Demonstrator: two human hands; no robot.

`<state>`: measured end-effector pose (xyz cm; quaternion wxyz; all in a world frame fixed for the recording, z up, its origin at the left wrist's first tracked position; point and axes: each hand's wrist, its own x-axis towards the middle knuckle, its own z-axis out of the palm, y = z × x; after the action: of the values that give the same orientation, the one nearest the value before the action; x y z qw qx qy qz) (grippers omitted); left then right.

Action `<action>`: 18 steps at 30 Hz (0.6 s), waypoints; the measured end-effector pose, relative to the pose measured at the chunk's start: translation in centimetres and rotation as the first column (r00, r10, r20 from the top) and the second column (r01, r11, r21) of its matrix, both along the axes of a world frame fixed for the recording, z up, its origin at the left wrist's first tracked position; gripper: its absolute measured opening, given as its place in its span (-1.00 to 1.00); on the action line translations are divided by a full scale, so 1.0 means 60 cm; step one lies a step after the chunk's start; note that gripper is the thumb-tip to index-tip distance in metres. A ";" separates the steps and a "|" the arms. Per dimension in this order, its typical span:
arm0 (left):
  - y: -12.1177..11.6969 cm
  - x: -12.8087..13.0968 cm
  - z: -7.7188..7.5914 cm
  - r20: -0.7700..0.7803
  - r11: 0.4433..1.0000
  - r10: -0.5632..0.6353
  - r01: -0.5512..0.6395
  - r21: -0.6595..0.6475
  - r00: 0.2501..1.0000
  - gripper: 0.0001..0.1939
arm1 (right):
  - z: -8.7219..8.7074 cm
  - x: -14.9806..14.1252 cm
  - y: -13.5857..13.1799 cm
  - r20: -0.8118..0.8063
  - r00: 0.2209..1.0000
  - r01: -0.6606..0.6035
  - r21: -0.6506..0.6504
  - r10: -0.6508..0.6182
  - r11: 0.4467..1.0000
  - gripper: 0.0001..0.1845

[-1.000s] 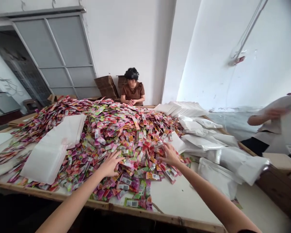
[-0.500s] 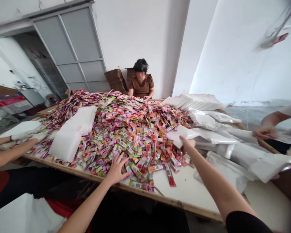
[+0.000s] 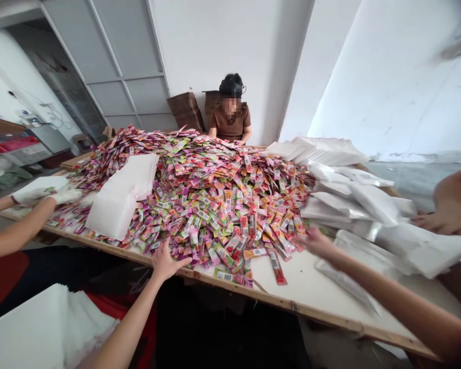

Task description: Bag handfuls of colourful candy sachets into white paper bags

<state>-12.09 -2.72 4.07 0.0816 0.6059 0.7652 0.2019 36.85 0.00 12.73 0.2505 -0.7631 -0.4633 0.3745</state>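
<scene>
A large heap of colourful small sachets (image 3: 207, 195) covers the wooden-edged table (image 3: 292, 306). My left hand (image 3: 165, 259) lies on the near rim of the heap at the table's edge, its fingers stretched flat and the thumb out to the right, holding nothing. My right hand (image 3: 315, 241) reaches in over the right fringe of the heap, beside the silver-white bags (image 3: 369, 200). It is smeared by motion, so its fingers do not show clearly. Loose sachets (image 3: 276, 266) lie on the bare board between my hands.
A person in a brown shirt (image 3: 232, 120) sits at the far side. A co-worker's gloved hands (image 3: 65, 195) work at the left, and another person's hand (image 3: 445, 218) rests on bags at the right. A stack of white bags (image 3: 119, 200) lies on the heap. Cardboard boxes (image 3: 184, 110) stand behind.
The view has swung left and back. My right hand has come away from the white bag and moved right and nearer. My left hand has slid to the heap's near edge.
</scene>
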 end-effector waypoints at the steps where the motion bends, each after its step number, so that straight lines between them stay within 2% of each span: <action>1: 0.006 -0.003 -0.003 -0.015 0.995 0.031 -0.032 -0.097 0.999 0.18 | -0.036 -0.038 -0.021 -0.141 0.990 0.004 -0.165 -0.027 0.986 -0.13; 2: 0.014 -0.002 -0.006 -0.033 0.983 0.053 -0.058 -0.174 0.998 0.25 | -0.069 -0.071 -0.036 -0.282 0.956 -0.011 -0.323 -0.085 0.946 -0.09; 4: 0.033 0.009 -0.011 -0.053 0.959 0.077 -0.088 -0.270 0.996 0.36 | -0.117 -0.119 -0.046 -0.555 0.813 -0.086 -0.410 -0.174 0.908 -0.18; 6: 0.054 0.031 -0.016 -0.045 0.943 0.121 -0.129 -0.308 0.992 0.42 | -0.140 -0.152 -0.026 -0.714 0.669 -0.104 -0.364 -0.206 0.925 -0.34; 7: 0.064 0.043 -0.018 -0.039 0.940 0.149 -0.154 -0.304 0.988 0.42 | -0.143 -0.167 -0.009 -0.752 0.629 -0.093 -0.328 -0.200 0.940 -0.41; 10: 0.090 0.076 -0.023 -0.053 0.949 0.218 -0.225 -0.222 0.974 0.30 | -0.136 -0.216 0.054 -0.825 0.535 -0.061 -0.253 -0.183 0.966 -0.58; 13: 0.110 0.099 -0.021 -0.095 0.966 0.213 -0.224 -0.127 0.972 0.01 | -0.121 -0.270 0.111 -0.913 0.347 0.019 -0.220 -0.212 0.975 -0.73; 14: 0.117 0.105 -0.017 -0.100 0.971 0.198 -0.209 -0.116 0.975 -0.09 | -0.116 -0.285 0.126 -0.925 0.312 0.057 -0.209 -0.216 0.976 -0.78; 15: 0.124 0.109 -0.012 -0.097 0.976 0.178 -0.188 -0.113 0.979 -0.18 | -0.111 -0.298 0.139 -0.927 0.306 0.090 -0.197 -0.215 0.976 -0.82; 18: 0.143 0.119 0.013 -0.036 0.986 0.097 -0.101 -0.131 0.995 -0.41 | -0.089 -0.315 0.166 -0.906 0.369 0.158 -0.158 -0.207 0.975 -0.89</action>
<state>-4.93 5.85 4.86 0.1004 0.5633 0.8071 0.1452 17.96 9.94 7.38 0.4868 -0.4816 -0.1529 0.7126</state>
